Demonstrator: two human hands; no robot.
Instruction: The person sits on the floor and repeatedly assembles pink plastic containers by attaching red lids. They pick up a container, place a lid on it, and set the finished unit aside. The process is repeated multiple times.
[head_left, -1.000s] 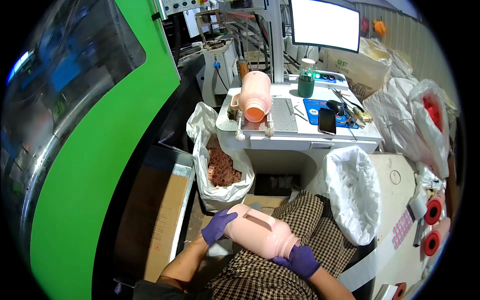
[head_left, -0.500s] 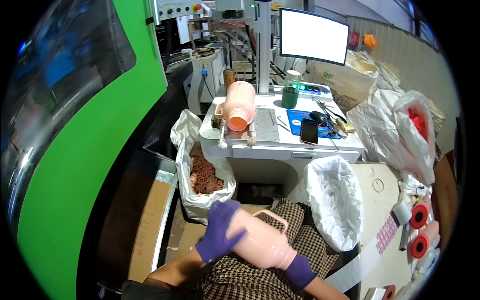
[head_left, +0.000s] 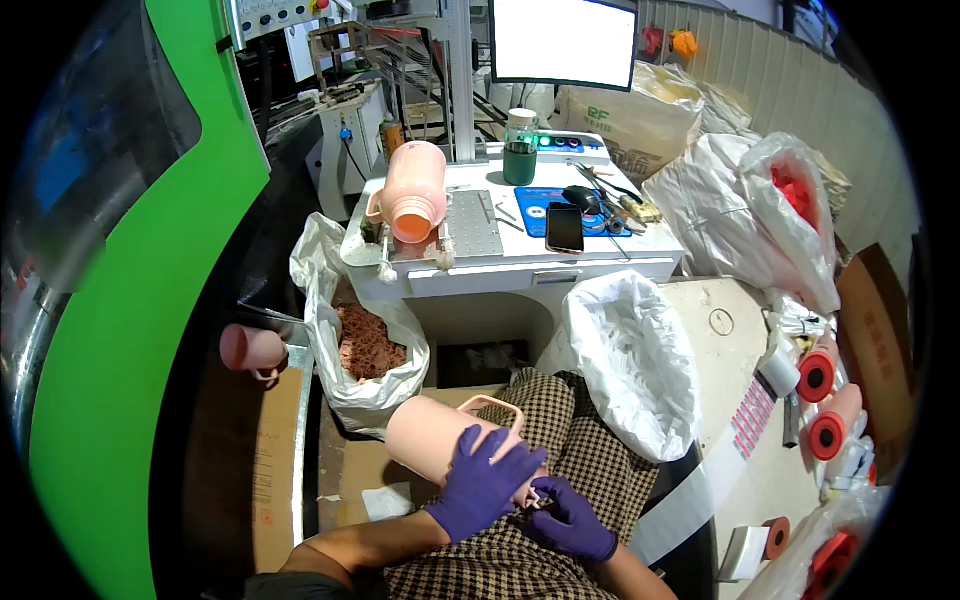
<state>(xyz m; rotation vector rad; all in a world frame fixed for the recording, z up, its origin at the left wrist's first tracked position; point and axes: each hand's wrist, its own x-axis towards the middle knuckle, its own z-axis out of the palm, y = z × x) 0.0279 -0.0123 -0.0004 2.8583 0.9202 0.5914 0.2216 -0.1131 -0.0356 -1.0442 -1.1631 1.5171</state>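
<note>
A glossy pink plastic jug (head_left: 425,440) with a loop handle lies tilted across my lap, its mouth end toward the right. My left hand (head_left: 487,483), in a purple glove, grips the jug near its shoulder, fingers spread over the side. At the mouth, my right hand (head_left: 572,525), also gloved in purple, has thumb and fingers closed in a pinch at the rim. What sits between those fingertips is too small to make out. My lap is covered by a brown checked cloth (head_left: 460,560).
Ahead, a second pink jug (head_left: 418,180) rests on a white workbench (head_left: 470,275). Another pink one (head_left: 253,348) lies at left beside a cardboard strip (head_left: 278,470). White sacks hold reddish-brown scraps (head_left: 370,343) and clear film (head_left: 635,370). A side table (head_left: 700,310) carries rolls.
My left hand has moved from the jug's base toward its shoulder. My right hand now pinches at the mouth. A pink jug has appeared at left. The view has shifted.
</note>
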